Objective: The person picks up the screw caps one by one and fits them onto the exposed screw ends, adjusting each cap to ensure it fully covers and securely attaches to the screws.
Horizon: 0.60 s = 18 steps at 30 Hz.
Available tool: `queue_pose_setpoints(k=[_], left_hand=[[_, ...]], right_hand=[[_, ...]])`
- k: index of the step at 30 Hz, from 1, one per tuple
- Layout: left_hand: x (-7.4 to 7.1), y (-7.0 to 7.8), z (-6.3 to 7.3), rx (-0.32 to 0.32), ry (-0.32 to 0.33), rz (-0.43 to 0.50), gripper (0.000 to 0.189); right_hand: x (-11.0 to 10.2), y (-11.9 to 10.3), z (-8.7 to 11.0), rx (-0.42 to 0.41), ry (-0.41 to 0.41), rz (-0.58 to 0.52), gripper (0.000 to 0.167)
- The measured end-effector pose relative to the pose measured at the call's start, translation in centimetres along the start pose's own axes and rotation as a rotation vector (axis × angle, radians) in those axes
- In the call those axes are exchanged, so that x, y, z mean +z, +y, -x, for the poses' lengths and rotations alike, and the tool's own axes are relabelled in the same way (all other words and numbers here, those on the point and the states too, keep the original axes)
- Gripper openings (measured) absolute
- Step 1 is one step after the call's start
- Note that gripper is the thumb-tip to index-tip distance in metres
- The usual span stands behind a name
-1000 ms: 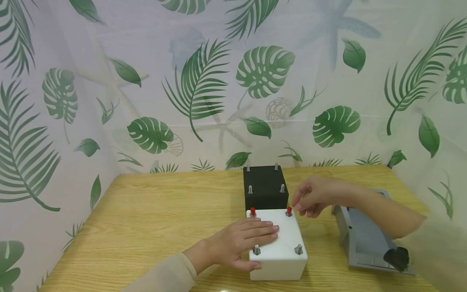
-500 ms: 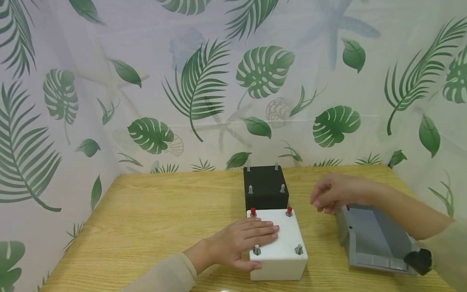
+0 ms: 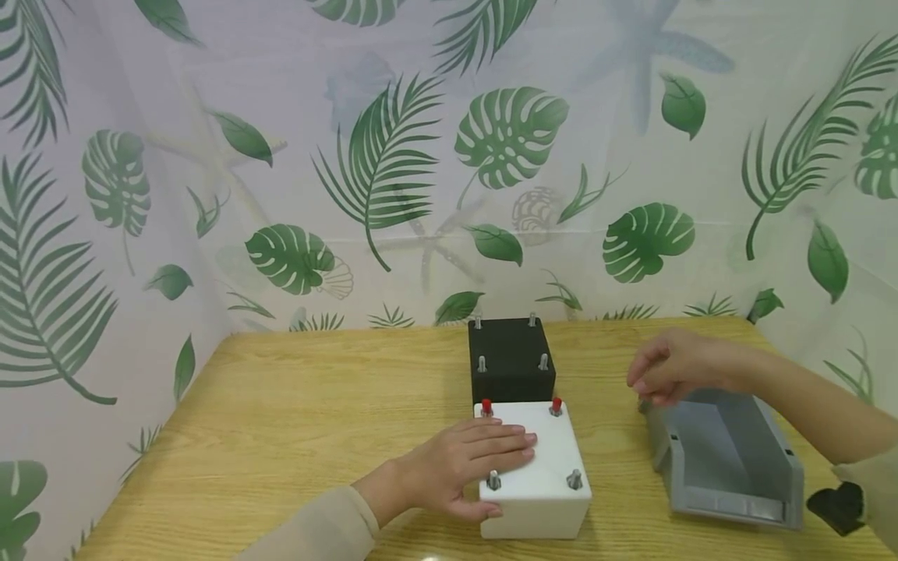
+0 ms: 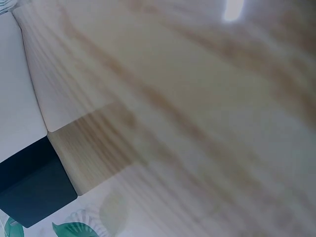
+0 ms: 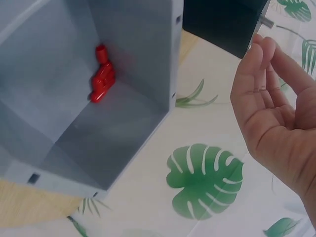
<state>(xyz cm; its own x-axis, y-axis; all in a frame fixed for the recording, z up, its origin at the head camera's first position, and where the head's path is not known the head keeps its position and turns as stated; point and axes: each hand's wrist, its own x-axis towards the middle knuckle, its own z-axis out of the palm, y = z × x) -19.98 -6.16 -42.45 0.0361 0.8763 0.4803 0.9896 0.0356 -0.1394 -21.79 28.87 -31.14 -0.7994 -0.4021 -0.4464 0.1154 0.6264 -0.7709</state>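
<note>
My left hand (image 3: 463, 465) lies flat on top of a white block (image 3: 535, 517), fingers straight and thumb over its front left edge. Upright metal bolts rise from the block's corners. The two far ones carry red caps (image 3: 556, 405); the two near bolts (image 3: 575, 478) are bare metal. To the right, my right hand (image 3: 677, 366) hovers over the back of a grey bin (image 3: 677, 479), its fingers loosely bent and nothing visible between them. Several red caps (image 5: 103, 76) lie together inside the bin in the right wrist view.
Behind the white block stands a black block (image 3: 510, 344) with bare bolts on top. A leaf-patterned cloth (image 3: 421, 156) hangs behind and beside the wooden table (image 3: 316, 405).
My right hand has moved away from the far right capped bolt, rightward to above the grey bin. My left hand and both blocks have stayed put.
</note>
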Motion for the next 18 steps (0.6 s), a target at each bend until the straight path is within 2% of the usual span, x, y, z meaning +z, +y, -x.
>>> queue_pose_setpoints(k=[6, 11, 18], left_hand=[[-0.1, 0.1, 0.1, -0.016, -0.013, 0.027, 0.062], [-0.1, 0.1, 0.1, -0.015, -0.008, 0.025, 0.062], [0.0, -0.1, 0.1, -0.003, -0.011, 0.011, 0.062]], right_hand=[[-0.9, 0.9, 0.3, 0.027, 0.014, 0.034, 0.016], [-1.2, 1.4, 0.3, 0.086, 0.082, 0.146, 0.01], [-1.7, 2.4, 0.2, 0.084, 0.17, 0.308, 0.003]])
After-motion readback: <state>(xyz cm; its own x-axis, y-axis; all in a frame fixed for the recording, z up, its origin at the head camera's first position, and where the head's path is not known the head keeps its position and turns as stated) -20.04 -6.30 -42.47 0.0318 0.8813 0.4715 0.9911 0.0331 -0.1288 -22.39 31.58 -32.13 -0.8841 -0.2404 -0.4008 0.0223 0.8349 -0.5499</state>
